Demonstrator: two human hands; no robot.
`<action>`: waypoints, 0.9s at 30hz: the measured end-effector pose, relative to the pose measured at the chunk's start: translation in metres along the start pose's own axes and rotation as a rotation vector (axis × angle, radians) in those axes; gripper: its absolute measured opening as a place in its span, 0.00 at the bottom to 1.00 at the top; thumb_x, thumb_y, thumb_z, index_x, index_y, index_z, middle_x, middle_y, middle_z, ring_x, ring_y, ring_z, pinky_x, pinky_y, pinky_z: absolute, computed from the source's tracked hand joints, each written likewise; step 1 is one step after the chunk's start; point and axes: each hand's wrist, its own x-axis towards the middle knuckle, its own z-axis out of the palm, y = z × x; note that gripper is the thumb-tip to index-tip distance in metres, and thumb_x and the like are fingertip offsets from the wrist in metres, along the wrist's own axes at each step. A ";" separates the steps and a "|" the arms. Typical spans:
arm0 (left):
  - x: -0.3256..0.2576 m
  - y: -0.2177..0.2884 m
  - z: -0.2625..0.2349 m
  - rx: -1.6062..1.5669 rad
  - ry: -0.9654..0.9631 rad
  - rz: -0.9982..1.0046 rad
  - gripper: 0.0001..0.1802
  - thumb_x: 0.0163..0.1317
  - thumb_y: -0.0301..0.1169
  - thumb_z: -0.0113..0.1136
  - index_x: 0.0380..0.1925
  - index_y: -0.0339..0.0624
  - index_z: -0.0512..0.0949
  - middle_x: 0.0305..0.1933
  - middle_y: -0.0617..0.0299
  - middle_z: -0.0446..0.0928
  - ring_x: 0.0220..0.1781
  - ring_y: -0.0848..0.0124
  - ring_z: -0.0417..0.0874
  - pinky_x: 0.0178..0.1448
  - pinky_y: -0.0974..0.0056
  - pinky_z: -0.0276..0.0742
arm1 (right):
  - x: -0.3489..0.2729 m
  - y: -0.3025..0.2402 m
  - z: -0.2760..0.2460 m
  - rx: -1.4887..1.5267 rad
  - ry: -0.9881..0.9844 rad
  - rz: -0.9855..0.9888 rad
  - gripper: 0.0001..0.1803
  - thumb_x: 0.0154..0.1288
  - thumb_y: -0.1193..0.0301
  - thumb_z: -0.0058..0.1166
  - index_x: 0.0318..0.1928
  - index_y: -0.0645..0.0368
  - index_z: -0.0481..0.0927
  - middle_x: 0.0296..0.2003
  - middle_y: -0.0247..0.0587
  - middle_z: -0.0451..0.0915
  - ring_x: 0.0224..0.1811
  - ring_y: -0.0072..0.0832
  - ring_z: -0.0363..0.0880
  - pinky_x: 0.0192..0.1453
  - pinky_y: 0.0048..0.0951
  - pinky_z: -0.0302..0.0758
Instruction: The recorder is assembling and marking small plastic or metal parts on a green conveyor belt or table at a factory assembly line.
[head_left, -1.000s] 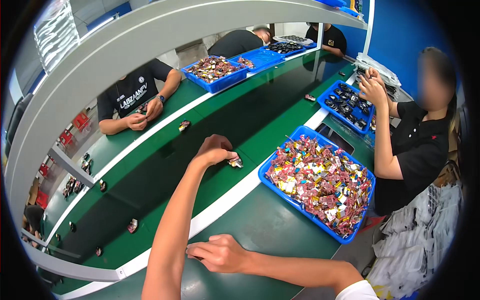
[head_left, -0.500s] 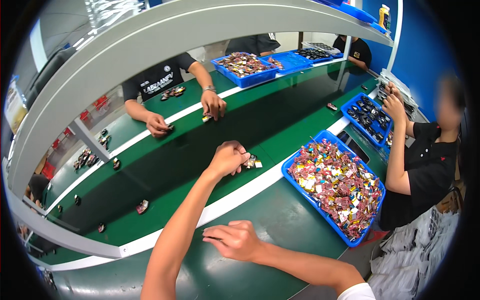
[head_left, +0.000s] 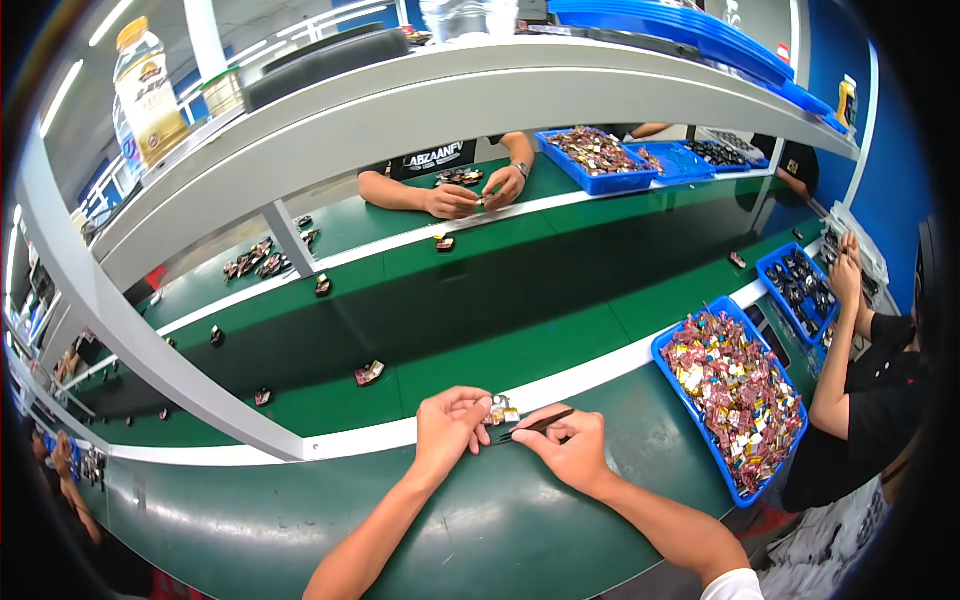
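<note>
My left hand (head_left: pixel 450 428) is closed, its thumb and fingers pinching a small electronic assembly (head_left: pixel 504 412) with white and yellow parts. Black tweezers (head_left: pixel 546 421) are gripped in my right hand (head_left: pixel 572 452), tips pointing left, close beside the assembly. Whether the tips touch it is too small to tell. Both hands are over the near white edge strip (head_left: pixel 385 437) of the green worktop. To the right of my hands, a blue tray (head_left: pixel 692 418) is heaped with small reddish, white and yellow parts.
Beyond my hands runs a green conveyor belt (head_left: pixel 560 285) with small assemblies scattered along it. A grey overhead shelf (head_left: pixel 480 90) crosses above, its post (head_left: pixel 190 340) standing at left. A co-worker's hands (head_left: pixel 480 195) work opposite; another person sits at right beside a blue tray (head_left: pixel 770 268) of black parts.
My left hand has drawn back from over the belt with the assembly. My right hand has come up beside it with the tweezers. The view has shifted, showing more of the shelf.
</note>
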 end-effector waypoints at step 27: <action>-0.016 -0.020 0.006 0.083 0.022 0.134 0.10 0.69 0.26 0.64 0.45 0.30 0.83 0.25 0.58 0.83 0.20 0.78 0.80 0.20 0.72 0.73 | -0.001 0.002 0.001 -0.283 -0.003 -0.217 0.06 0.54 0.77 0.75 0.32 0.63 0.89 0.33 0.34 0.90 0.12 0.12 0.60 0.18 0.20 0.58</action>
